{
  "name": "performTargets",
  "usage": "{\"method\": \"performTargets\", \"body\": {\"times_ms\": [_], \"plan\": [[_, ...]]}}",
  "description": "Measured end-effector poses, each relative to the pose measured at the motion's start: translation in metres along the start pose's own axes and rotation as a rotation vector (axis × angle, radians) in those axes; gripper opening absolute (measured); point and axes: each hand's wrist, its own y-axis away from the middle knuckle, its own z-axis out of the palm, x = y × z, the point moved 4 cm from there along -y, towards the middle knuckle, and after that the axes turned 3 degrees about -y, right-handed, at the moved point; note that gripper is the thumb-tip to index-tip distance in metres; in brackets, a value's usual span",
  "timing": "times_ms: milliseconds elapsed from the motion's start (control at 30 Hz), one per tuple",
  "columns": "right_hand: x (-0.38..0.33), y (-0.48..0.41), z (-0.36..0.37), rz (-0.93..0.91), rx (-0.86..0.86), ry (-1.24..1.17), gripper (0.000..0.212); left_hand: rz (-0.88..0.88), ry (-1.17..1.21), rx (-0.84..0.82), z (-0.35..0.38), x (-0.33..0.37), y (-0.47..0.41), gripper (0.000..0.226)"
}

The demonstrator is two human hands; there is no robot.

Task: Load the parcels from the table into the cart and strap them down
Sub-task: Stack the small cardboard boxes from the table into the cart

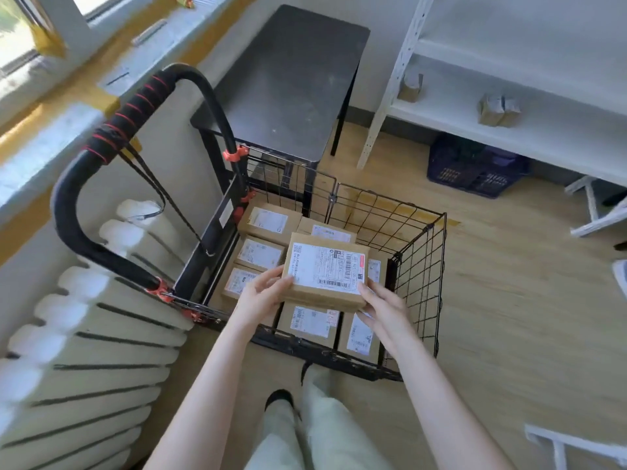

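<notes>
A brown cardboard parcel with a white shipping label hangs over the middle of the black wire cart. My left hand grips its left near corner and my right hand grips its right near corner. Several labelled parcels lie flat on the cart floor below it. The cart's black handle, wound with a red-and-black strap, arches up on the left. The dark table stands behind the cart with a bare top.
A white radiator stands close on the left below the window sill. White shelving at the right holds small boxes, and a dark blue crate sits under it. Wooden floor lies to the right of the cart.
</notes>
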Motion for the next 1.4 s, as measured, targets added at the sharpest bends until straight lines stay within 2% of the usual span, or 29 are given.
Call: {"method": "performTargets", "body": {"times_ms": [233, 400, 533, 667, 833, 900, 1033, 1233, 1400], "plan": [[0.032, -0.098, -0.023, 0.088, 0.038, 0.222, 0.024, -0.092, -0.266, -0.048, 0.022, -0.023, -0.089, 0.032], [0.063, -0.161, -0.027, 0.156, 0.007, 0.308, 0.027, -0.172, -0.472, 0.005, 0.015, -0.051, -0.153, 0.047], [0.102, -0.207, -0.022, 0.205, -0.008, 0.372, 0.02, -0.185, -0.631, 0.053, 0.014, -0.075, -0.192, 0.035], [0.142, -0.247, -0.015, 0.209, 0.015, 0.452, 0.03, -0.166, -0.852, 0.033, 0.009, -0.102, -0.227, 0.034], [0.173, -0.288, -0.011, 0.218, 0.068, 0.426, 0.021, -0.101, -1.035, 0.067, -0.002, -0.138, -0.269, 0.037], [0.186, -0.3, -0.013, 0.221, 0.091, 0.408, 0.025, -0.057, -1.117, 0.081, -0.005, -0.148, -0.282, 0.036], [0.205, -0.317, -0.014, 0.215, 0.153, 0.419, 0.028, -0.039, -1.148, 0.08, -0.01, -0.169, -0.301, 0.04], [0.21, -0.328, -0.006, 0.191, 0.173, 0.369, 0.025, 0.024, -1.072, 0.08, -0.012, -0.184, -0.316, 0.044], [0.207, -0.342, 0.0, 0.179, 0.194, 0.386, 0.041, 0.073, -1.071, 0.098, -0.016, -0.189, -0.318, 0.058]]}}
